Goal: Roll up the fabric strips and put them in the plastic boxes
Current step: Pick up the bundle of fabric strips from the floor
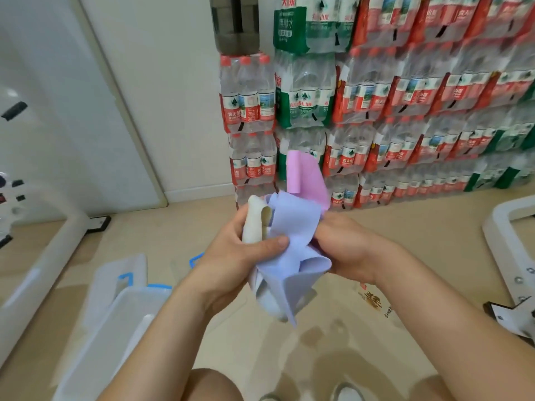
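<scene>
Fabric strips (292,227), lavender, pink and cream, are held bundled above the floor (419,227) by the left hand (231,256) and right hand (344,250), fingers (273,243) curled round them. None is rolled yet, and none is seen in the plastic box (127,314).

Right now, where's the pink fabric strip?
Head view, centre: the pink fabric strip stands up at the top of the bunch, behind the lavender strip that the left hand and right hand grip, in front of the water bottle packs.
</scene>
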`<state>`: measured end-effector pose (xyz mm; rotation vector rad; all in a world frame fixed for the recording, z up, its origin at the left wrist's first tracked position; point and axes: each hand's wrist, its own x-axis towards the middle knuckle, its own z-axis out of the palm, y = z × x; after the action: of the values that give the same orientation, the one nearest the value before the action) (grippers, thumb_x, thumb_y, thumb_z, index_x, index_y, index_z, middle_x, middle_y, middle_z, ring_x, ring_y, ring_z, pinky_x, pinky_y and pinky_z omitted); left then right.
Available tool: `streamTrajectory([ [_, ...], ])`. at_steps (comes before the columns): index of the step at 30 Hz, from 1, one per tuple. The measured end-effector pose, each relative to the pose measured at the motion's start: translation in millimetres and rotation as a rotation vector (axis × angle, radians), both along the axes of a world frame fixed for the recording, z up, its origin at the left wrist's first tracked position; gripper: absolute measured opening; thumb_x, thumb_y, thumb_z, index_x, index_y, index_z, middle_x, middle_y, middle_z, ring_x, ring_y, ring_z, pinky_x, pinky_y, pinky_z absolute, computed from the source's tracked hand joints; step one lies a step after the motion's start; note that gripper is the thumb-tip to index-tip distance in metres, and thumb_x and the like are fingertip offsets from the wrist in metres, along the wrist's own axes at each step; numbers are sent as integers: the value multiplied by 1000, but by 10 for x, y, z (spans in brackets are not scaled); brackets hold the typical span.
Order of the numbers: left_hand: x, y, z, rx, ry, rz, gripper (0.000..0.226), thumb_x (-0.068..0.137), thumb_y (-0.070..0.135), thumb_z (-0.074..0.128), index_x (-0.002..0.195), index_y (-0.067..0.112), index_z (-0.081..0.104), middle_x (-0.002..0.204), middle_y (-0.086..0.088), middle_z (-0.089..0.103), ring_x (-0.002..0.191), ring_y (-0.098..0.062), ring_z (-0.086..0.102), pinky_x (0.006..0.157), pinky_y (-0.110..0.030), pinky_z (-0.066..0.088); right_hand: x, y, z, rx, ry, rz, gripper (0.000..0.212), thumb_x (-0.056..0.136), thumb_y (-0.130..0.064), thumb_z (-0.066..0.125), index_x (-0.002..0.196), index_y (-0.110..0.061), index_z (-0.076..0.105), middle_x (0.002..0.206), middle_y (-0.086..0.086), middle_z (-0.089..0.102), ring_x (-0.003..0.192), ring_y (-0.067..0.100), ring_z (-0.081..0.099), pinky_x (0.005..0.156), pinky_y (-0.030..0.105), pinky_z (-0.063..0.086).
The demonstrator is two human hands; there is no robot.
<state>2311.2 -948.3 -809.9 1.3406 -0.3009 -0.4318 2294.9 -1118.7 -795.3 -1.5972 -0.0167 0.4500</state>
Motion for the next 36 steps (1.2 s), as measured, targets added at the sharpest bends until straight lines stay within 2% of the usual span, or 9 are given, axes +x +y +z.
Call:
streamTrajectory([
  [3,53,-16,-41,80,-35,256,24,86,4,65,108,16,65,97,-7,74,86,-23,68,75,-33,56,55,-137,6,-389,-207,-178,21,101,-29,35,107,-21,54,93,13,71,62,24,65,53,31,53],
  [9,202,200,-82,-262,85,630,26,94,7,54,117,16,60,97,0,72,82,-13,69,78,-31,57,83,-721,-68,-395,-72,-459,19,96,-23,52,94,-8,63,84,10,68,64,18,64,49,26,50],
  [12,214,289,-138,54,-76,764,22,90,8,60,111,15,62,96,-2,68,82,-18,64,77,-29,54,99,-806,-121,-678,-92,-287,14,86,-11,60,80,1,64,69,13,59,59,24,54,61,39,53],
  [15,212,242,-176,410,-242,701,20,85,11,63,102,19,61,85,5,63,67,-10,55,54,-14,44,177,-675,-185,-804,-80,-192,6,83,-13,66,77,-12,68,61,6,60,51,17,52,57,26,50],
  [20,170,119,-236,444,-186,434,19,80,12,71,94,23,65,86,0,70,69,-16,60,65,-31,48,241,-534,-722,-954,81,160,8,82,-11,64,77,-12,58,73,3,59,53,9,51,44,16,39],
  [26,337,168,-417,400,-89,232,27,70,21,74,97,22,68,95,-6,75,81,-26,68,76,-42,54,404,-814,-1584,-825,193,-101,16,85,-12,51,71,-10,57,65,8,59,59,23,55,56,27,45],
  [30,410,107,-809,450,-17,254,26,63,25,74,88,24,66,83,-1,73,71,-19,66,64,-36,52,610,-779,-2130,-754,216,-243,16,83,-8,46,80,-13,61,74,4,60,71,23,54,64,25,40],
  [32,432,38,-999,465,38,262,30,62,24,73,91,21,65,85,-4,73,72,-19,65,64,-34,51,718,-767,-2290,-735,271,-294,16,84,-10,47,92,-14,60,78,4,67,67,19,57,60,19,41],
  [36,485,-15,-1256,446,115,283,28,68,14,78,94,20,67,89,-4,75,76,-20,69,70,-36,54,846,-843,-2393,-923,308,-348,53,85,-29,56,133,-12,42,115,10,62,105,30,58,89,35,49],
])
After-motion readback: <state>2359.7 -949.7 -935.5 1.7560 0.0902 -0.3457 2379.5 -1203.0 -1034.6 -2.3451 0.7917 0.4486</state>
